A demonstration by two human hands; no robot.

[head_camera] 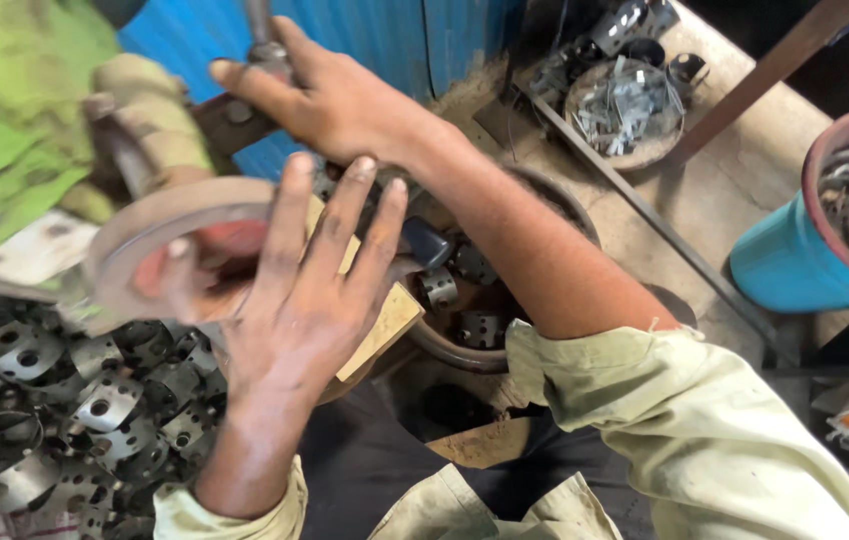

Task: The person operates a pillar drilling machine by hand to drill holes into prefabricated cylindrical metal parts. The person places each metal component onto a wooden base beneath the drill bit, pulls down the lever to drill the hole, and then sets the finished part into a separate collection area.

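The perforated metal rings (64, 400) heaped at lower left are thin sheet steel, grey with a dull shine. The blue bucket (794, 265) at right looks like smooth plastic. The workbench top (734, 170) is rough and dusty, and the sleeves (684, 420) are pale matt cloth.

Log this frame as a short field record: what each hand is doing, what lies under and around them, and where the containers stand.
left hand: open, fingers spread, over a round metal disc
right hand: gripping a dark lever handle
left of hands: heap of perforated curved metal pieces
under right arm: bowl holding similar pieces
far right: blue bucket of metal rings
top: round tray of metal scraps
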